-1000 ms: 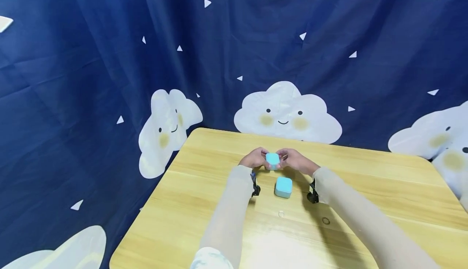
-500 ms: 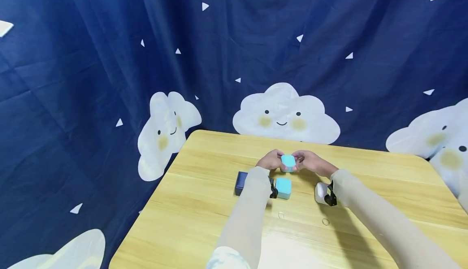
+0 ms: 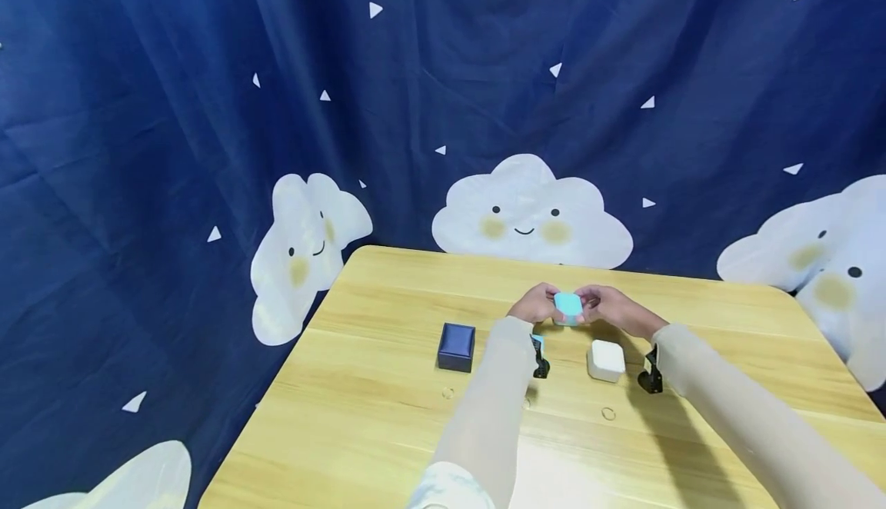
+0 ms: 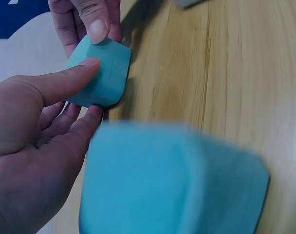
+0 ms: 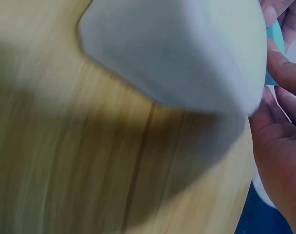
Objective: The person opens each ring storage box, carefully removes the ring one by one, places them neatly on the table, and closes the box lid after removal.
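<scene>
Both hands pinch a small blue box (image 3: pixel 568 307) above the far side of the wooden table (image 3: pixel 388 417): left hand (image 3: pixel 534 306) and right hand (image 3: pixel 612 309) fingers curl around its sides; a white box (image 3: pixel 606 360) sits nearby

Wooden table (image 3: pixel 388 417): navy box (image 3: pixel 457 346), white box (image 3: pixel 606 360), second turquoise box (image 4: pixel 172 180).

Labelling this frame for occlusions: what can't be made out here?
- Second light blue box, head view: almost all hidden behind the left sleeve; in the left wrist view it is blurred.
- White box, right wrist view: blurred, cut off by the top edge.
- Small light blue box, head view: sides covered by left hand and right hand.
- Small rings on the table: too small to identify.
</scene>
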